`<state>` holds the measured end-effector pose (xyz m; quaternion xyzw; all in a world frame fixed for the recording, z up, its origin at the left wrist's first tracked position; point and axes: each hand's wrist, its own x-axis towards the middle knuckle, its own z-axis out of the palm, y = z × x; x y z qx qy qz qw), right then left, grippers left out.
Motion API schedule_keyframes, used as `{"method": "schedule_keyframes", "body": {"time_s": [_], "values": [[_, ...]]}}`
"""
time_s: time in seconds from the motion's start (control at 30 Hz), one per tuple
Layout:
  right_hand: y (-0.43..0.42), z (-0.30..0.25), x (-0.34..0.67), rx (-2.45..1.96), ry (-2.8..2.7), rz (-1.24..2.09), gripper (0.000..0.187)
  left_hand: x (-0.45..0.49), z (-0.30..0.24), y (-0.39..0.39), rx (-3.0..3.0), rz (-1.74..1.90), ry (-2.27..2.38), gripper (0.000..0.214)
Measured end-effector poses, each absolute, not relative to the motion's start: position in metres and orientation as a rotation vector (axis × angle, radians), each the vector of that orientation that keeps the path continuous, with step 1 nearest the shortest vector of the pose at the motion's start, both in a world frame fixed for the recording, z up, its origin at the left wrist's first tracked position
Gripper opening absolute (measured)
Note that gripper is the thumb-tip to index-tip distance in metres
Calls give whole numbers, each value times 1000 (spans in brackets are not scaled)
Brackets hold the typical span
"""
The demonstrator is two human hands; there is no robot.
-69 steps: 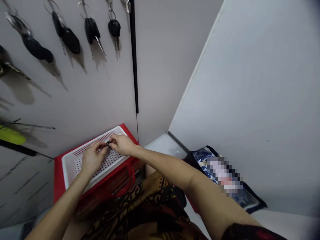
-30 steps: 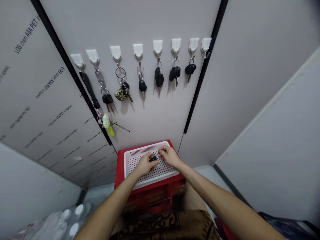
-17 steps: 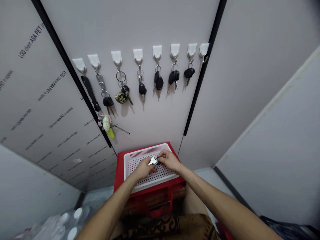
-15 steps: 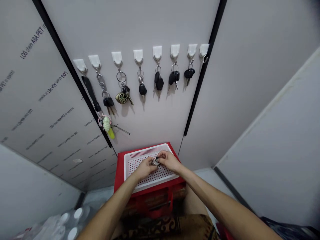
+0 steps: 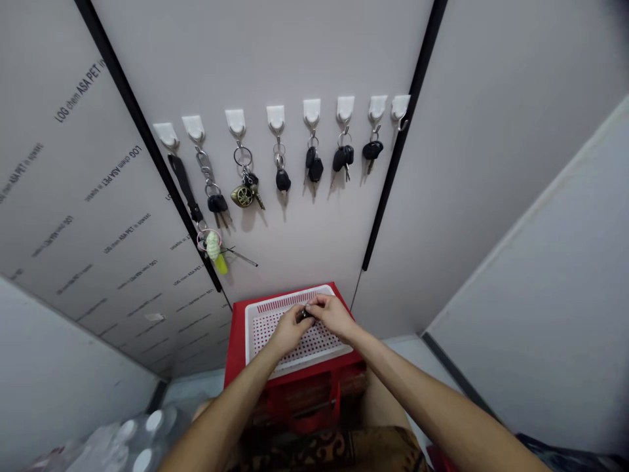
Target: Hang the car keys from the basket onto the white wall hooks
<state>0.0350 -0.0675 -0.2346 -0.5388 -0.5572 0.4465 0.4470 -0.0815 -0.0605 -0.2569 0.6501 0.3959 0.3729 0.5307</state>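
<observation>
My left hand [image 5: 289,328] and my right hand [image 5: 333,313] meet over a white perforated tray [image 5: 295,347] that lies on a red stool [image 5: 236,341]. Both hands pinch a small dark key with a ring [image 5: 305,313] between the fingertips, just above the tray. On the grey wall above, a row of white hooks [image 5: 276,117] carries several key sets [image 5: 314,167]. The rightmost hook [image 5: 400,107] hangs bare.
A black strap with a yellow-green charm [image 5: 214,248] hangs from the leftmost hook. Black vertical strips [image 5: 393,170] divide the wall panels. Clear plastic bottles [image 5: 128,442] lie at the lower left. Patterned fabric [image 5: 334,452] covers my lap.
The view swung from the right corner to face the hook row. The key in my hands turned, its metal blade showing briefly, and now both hands close round it a little higher.
</observation>
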Motion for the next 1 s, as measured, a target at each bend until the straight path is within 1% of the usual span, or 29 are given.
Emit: {"method": "schedule_keyframes", "body": {"time_s": [0.07, 0.1, 0.17, 0.27, 0.37, 0.43, 0.57, 0.67, 0.87, 1.0], "values": [[-66, -233, 36, -1389, -1407, 1062, 9, -80, -256, -60, 1574, 833, 1006, 11], [-66, -234, 37, -1418, -1417, 1047, 9, -80, -255, -60, 1579, 801, 1021, 10], [-65, -237, 40, -1440, -1424, 1035, 10, -79, -254, -60, 1583, 804, 1015, 11], [-65, -246, 44, -1410, -1447, 1076, 9, -80, -258, -62, 1577, 867, 1001, 19], [-68, -253, 46, -1467, -1554, 1105, 5, -80, -265, -64, 1604, 757, 1104, 9], [-69, -253, 47, -1520, -1617, 1030, 6, -80, -265, -65, 1616, 708, 1145, 8], [-67, -242, 51, -1512, -1586, 817, 10, -75, -251, -65, 1619, 839, 1016, 12], [-65, -231, 56, -1491, -1569, 760, 13, -71, -237, -65, 1680, 875, 1018, 15], [-64, -219, 68, -1448, -1524, 900, 18, -58, -219, -63, 1679, 758, 1074, 16], [-61, -208, 78, -1403, -1470, 942, 20, -49, -202, -58, 1736, 684, 1137, 21]]}}
